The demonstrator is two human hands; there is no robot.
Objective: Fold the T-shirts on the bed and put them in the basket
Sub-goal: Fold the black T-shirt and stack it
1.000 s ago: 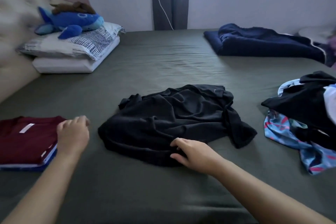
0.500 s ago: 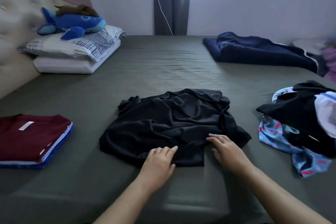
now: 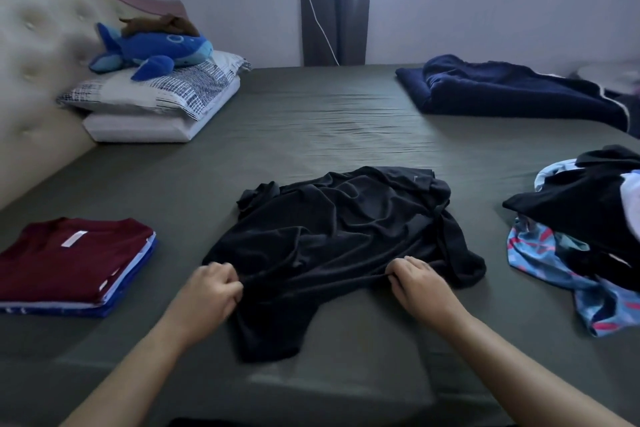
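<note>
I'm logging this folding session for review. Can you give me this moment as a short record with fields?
surface: bed with olive sheet
in work: black T-shirt, crumpled, mid-bed
left hand: pinches the shirt's near edge
right hand: pinches the same edge
done: folded stack, maroon shirt on top, at left
waiting: unfolded pile at right
far side: navy garment, pillows, blue plush whale
basket: not in view

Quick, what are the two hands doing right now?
Left hand: closed, pinching the near edge of the black T-shirt.
Right hand: closed, pinching the same edge of the shirt.
</note>
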